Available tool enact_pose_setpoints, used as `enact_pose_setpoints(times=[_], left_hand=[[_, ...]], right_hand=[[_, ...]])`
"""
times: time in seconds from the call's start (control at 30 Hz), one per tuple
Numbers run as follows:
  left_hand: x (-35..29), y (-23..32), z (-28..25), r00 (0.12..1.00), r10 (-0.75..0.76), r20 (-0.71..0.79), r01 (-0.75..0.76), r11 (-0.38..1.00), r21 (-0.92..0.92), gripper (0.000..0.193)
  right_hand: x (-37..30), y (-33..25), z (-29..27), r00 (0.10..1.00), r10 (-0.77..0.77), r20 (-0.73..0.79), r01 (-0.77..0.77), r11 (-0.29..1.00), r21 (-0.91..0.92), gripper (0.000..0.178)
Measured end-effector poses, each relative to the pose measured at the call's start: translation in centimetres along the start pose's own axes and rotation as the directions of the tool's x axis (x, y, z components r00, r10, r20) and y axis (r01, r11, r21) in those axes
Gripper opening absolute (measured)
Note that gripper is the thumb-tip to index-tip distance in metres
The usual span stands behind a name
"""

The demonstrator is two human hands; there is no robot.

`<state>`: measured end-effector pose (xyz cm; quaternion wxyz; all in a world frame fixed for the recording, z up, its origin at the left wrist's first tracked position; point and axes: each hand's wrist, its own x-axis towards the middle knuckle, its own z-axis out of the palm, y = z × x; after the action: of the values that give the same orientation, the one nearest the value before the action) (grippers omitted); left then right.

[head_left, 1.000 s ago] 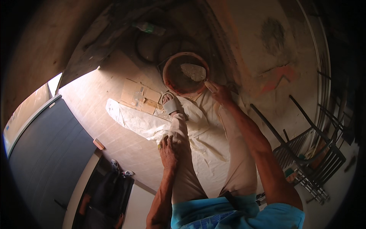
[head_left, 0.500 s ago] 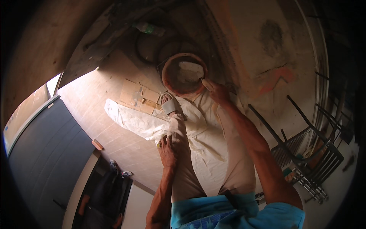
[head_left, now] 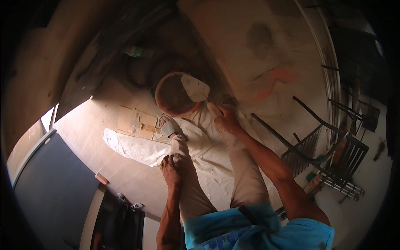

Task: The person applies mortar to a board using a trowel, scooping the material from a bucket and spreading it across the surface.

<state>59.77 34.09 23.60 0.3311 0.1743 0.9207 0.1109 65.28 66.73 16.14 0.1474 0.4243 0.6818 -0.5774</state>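
In my right hand (head_left: 227, 120) is the handle of a trowel (head_left: 196, 88), my fingers closed round it. Its broad pale blade is over the right side of a round reddish bucket (head_left: 181, 114), whose inside is dark; what it contains is hard to make out. My left hand (head_left: 171, 171) rests on my left knee, fingers apart and draped over the trouser leg, holding nothing.
A crumpled pale sheet (head_left: 133, 146) and flattened cardboard (head_left: 135, 123) lie around my sandalled foot. Metal chairs (head_left: 354, 158) stand at right, beside a stained panel (head_left: 246, 62). Beyond the bucket lies a green-labelled bottle (head_left: 137, 52). Another person's shoes (head_left: 129, 202) show at lower left.
My right hand has drawn the trowel up and toward the bucket's right rim, and its blade has turned. My left hand stays on the knee. The whole view has shifted.
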Motion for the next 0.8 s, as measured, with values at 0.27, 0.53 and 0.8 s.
enact_pose_setpoints(times=[0.27,0.53,0.8], left_hand=[[0.6,1.4,0.1,0.998,-0.033,0.057,0.031,0.999,0.021,0.04],[1.5,2.2,0.3,0.998,-0.026,0.048,0.025,0.999,0.03,0.042],[2.2,2.5,0.6,0.997,-0.053,0.061,0.054,0.998,-0.014,0.043]], right_hand=[[-9.6,-6.2,-10.1,0.93,0.348,-0.114,-0.231,0.799,0.556,0.066],[-10.7,-9.9,-18.9,0.902,0.423,-0.085,-0.312,0.777,0.547,0.065],[-5.9,-12.7,-24.8,0.793,0.606,0.067,-0.554,0.67,0.495,0.058]])
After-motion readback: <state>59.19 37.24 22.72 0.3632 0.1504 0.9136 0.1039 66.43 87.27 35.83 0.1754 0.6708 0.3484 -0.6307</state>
